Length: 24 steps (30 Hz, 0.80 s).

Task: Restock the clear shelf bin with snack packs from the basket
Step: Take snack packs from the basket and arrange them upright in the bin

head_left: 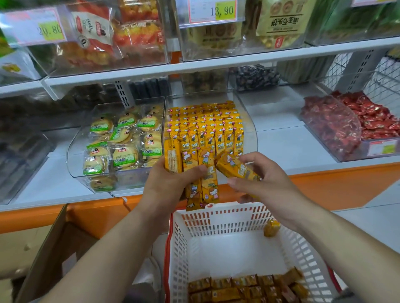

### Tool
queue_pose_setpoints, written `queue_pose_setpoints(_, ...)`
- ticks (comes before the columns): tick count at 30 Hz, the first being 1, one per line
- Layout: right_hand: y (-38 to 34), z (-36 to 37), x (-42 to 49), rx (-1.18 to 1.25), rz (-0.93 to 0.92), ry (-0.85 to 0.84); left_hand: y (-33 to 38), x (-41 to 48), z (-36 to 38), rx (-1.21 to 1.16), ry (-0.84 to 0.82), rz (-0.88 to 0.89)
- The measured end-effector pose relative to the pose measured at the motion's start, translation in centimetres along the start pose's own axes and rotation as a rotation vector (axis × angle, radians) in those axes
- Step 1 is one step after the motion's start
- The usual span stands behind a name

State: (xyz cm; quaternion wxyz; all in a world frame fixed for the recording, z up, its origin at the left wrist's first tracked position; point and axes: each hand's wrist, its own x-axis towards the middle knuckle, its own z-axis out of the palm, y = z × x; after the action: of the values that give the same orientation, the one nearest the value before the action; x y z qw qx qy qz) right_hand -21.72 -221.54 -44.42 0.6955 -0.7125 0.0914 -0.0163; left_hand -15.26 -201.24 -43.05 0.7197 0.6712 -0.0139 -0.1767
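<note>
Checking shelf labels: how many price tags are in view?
4: the 20.80 tag upper left, the 13.90 tag top centre, a cut-off tag top right, and a small tag on the red candy bin. Others may be hidden.

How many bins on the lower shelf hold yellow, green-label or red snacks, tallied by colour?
yellow bin: 1
green-label bin: 1
red bin: 1
Total: 3

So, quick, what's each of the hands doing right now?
Left hand: grips a bunch of long yellow plastic snack packs.
Right hand: holds one more such yellow pack.
</note>
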Motion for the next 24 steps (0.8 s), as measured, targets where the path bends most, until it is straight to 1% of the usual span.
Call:
queue_pose_setpoints(6,-0.3,-0.3,-0.5,-0.068,-0.058,0.007,0.5,-0.5,0.1,-0.013,0.017,0.000)
queue_pose_setpoints(9,-0.3,-0.3,-0.7,-0.062,-0.075,0.010,0.7,-0.6,0.2,-0.027,0.028,0.001)
queue_pose_setpoints(11,-0.4,-0.1,-0.7,0.023,-0.056,0.027,0.8,-0.6,0.2,-0.019,0.031,0.005)
queue_pose_setpoints(14,-0.6,0.0,-0.6,0.246,-0.013,0.029,1.1,-0.5,-0.2,-0.004,0.047,0.029)
queue_pose_setpoints(16,-1.0,0.0,-0.7,0.289,-0.012,0.012,1.5,-0.2,-0.8,0.028,0.079,0.058)
queue_pose_setpoints(21,-2.5,0.3,0.4,0.265,-0.001,-0.096,2.7,0.4,-2.6,0.083,0.149,0.132)
queue_pose_setpoints(22,-2.8,0.3,1.0,0.224,-0.012,-0.094,2.9,0.5,-3.0,0.099,0.156,0.138)
queue_pose_setpoints(24,-3.4,0.5,2.6,0.065,-0.076,-0.042,3.4,0.7,-3.9,0.138,0.167,0.160)
